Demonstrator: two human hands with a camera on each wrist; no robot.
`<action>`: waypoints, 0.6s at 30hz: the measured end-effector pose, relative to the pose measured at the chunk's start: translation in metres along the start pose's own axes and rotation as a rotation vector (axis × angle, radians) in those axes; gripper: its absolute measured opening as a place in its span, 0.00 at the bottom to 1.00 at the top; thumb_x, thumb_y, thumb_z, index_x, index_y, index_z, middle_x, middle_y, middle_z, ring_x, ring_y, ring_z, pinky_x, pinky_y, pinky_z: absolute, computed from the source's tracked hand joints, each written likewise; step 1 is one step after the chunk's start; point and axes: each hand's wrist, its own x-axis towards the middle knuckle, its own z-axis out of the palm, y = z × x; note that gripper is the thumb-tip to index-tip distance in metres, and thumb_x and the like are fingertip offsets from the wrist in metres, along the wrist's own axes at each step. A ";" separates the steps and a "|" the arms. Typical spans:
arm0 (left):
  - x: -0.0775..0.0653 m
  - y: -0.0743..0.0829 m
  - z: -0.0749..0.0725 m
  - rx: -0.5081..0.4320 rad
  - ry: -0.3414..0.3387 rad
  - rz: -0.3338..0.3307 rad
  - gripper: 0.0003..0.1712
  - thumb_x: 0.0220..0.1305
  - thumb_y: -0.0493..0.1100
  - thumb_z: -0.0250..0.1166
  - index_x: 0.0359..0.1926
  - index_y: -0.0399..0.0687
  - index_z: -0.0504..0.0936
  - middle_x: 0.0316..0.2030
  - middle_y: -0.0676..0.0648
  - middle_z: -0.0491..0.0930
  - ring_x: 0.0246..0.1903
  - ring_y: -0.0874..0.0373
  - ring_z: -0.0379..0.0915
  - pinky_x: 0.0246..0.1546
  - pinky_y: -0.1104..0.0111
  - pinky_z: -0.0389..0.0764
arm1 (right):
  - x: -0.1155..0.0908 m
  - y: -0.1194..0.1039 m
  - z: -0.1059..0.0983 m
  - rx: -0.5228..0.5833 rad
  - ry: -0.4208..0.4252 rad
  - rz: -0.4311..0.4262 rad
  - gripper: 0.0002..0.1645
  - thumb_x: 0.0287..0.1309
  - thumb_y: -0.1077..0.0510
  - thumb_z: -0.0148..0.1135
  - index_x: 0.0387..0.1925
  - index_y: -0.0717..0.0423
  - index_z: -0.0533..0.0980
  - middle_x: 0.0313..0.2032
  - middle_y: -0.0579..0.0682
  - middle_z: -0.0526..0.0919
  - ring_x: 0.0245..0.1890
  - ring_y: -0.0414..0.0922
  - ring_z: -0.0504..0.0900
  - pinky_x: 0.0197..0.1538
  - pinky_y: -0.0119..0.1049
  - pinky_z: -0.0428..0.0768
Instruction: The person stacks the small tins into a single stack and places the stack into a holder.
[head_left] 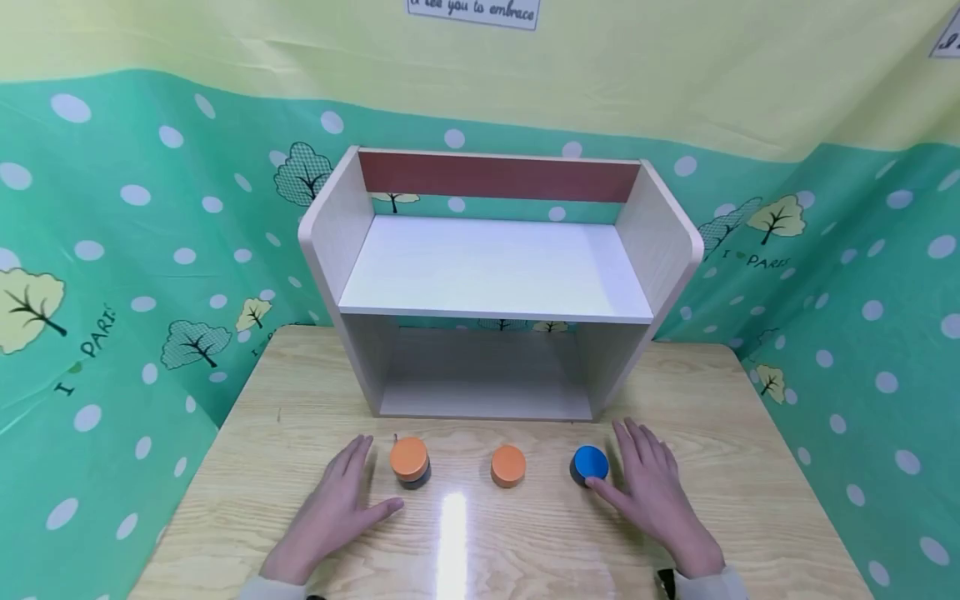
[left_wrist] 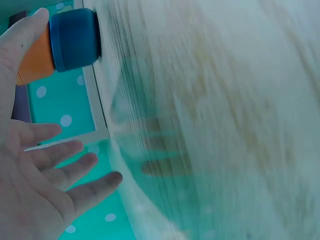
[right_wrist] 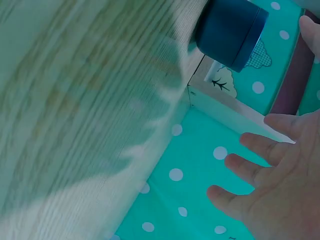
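My left hand (head_left: 333, 510) is spread on the left, fingers straight, beside a stack of an orange round block (head_left: 409, 458) on a blue round block (left_wrist: 76, 39). In the left wrist view its thumb overlaps the orange block. A single orange round block (head_left: 508, 465) stands in the middle, apart from both hands. On the right, another blue round block (head_left: 589, 463) sits on the table by my right hand (head_left: 651, 492). That hand's fingers are straight, and its thumb tip overlaps the block's near edge in the head view. Neither hand grips anything.
A two-level white shelf (head_left: 495, 267) with a reddish-brown back strip (head_left: 498, 176) stands behind the blocks on the wooden table (head_left: 525, 542). Green and yellow patterned cloth (head_left: 135, 233) hangs at the back and both sides.
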 end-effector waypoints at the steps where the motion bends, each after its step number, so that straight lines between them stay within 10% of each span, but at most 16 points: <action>1: 0.000 0.000 0.000 -0.023 0.000 0.001 0.63 0.53 0.69 0.72 0.74 0.34 0.57 0.72 0.30 0.57 0.69 0.33 0.56 0.64 0.39 0.67 | 0.000 -0.001 0.000 0.008 0.000 -0.002 0.59 0.54 0.34 0.71 0.72 0.66 0.58 0.69 0.69 0.61 0.68 0.69 0.58 0.63 0.74 0.60; 18: 0.003 0.000 0.009 -0.312 0.050 -0.026 0.54 0.54 0.55 0.77 0.74 0.39 0.61 0.67 0.32 0.66 0.62 0.34 0.68 0.59 0.39 0.73 | 0.005 -0.005 0.004 0.275 0.002 -0.010 0.54 0.55 0.49 0.76 0.73 0.66 0.57 0.67 0.67 0.65 0.66 0.65 0.64 0.61 0.66 0.72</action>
